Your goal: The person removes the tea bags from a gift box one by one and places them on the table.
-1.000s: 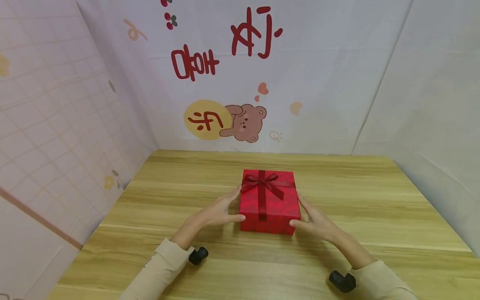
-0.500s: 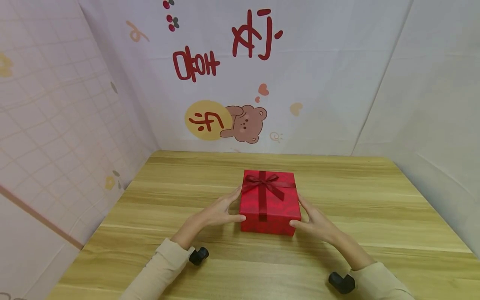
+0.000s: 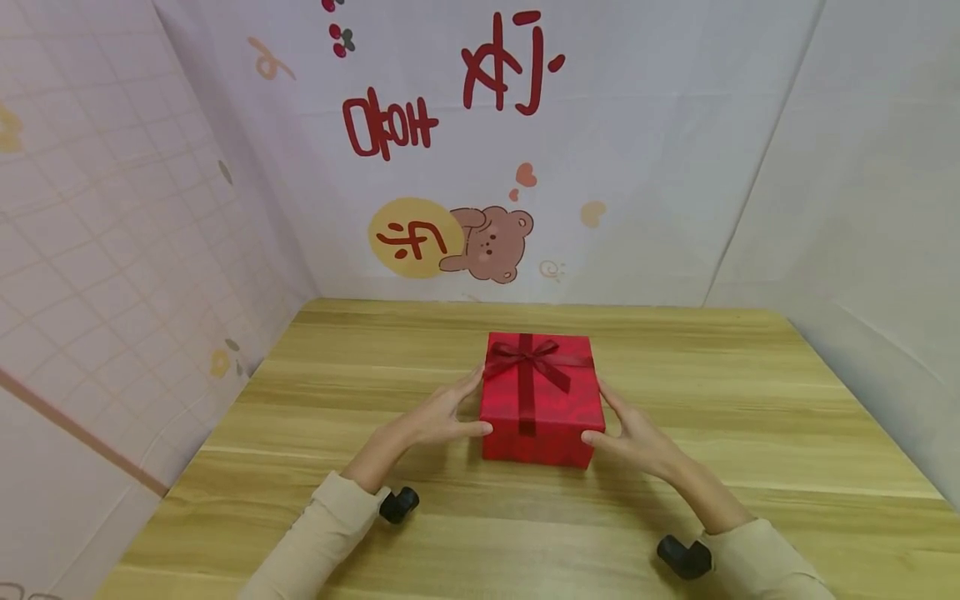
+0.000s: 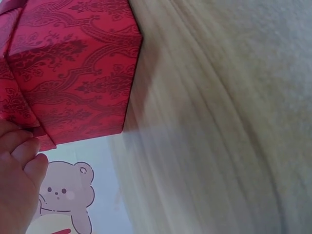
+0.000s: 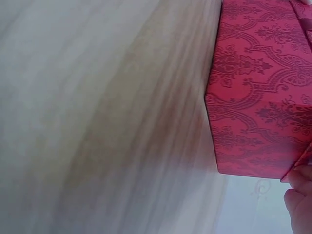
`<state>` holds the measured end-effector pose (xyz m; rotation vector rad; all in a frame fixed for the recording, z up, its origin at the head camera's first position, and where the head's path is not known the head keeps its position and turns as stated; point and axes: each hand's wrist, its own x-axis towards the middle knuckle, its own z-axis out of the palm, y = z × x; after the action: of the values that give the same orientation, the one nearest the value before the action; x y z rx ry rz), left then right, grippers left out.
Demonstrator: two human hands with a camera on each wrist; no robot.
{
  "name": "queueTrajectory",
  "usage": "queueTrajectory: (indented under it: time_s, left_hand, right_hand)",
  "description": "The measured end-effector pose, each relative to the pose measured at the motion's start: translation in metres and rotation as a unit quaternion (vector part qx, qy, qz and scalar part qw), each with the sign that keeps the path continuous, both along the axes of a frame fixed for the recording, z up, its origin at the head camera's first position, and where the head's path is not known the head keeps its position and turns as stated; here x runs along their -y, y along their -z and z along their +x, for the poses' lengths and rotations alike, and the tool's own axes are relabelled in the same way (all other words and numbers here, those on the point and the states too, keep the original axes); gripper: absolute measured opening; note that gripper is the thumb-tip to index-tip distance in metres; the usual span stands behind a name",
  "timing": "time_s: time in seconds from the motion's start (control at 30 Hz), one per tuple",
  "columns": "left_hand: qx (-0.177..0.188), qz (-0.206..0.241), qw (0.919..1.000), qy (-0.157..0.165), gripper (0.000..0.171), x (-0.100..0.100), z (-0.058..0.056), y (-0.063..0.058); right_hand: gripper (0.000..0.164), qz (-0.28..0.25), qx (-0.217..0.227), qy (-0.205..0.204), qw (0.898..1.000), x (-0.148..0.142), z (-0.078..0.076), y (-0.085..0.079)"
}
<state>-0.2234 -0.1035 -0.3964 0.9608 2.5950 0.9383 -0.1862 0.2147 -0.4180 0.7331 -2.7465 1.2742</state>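
A red patterned gift box stands upright on the wooden table. Its lid (image 3: 562, 400) carries a dark red ribbon (image 3: 527, 392) tied in a bow. Below the lid, the box base (image 4: 83, 73) shows a damask pattern in both wrist views. My left hand (image 3: 438, 417) grips the lid's left side, thumb at the front corner and fingers along the side. At the opposite side my right hand (image 3: 637, 437) grips the lid the same way. Fingertips (image 5: 301, 180) sit right at the lid's lower edge in the right wrist view. The box's inside is hidden.
The wooden table (image 3: 750, 400) stretches around the box to a white back curtain (image 3: 637, 150) printed with a bear (image 3: 495, 246) and red characters. Black wrist devices (image 3: 684, 557) stick out at both beige sleeves (image 3: 765, 558).
Both hands have raised the lid slightly, and more of the box's front shows beneath its edge. The base stays on the table.
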Motion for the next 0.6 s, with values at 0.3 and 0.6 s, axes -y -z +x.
queueTrajectory:
  time_s: [0.3, 0.6]
  left_hand:
    - [0.006, 0.005, 0.9999, -0.010, 0.091, -0.001, -0.002, -0.011]
    - [0.002, 0.018, 0.9998, -0.006, 0.091, 0.002, -0.003, -0.024]
  right_hand:
    - [0.084, -0.004, 0.015, 0.003, 1.000, -0.001, -0.002, -0.013]
    - [0.084, -0.001, 0.020, 0.007, 1.000, 0.002, -0.004, -0.027]
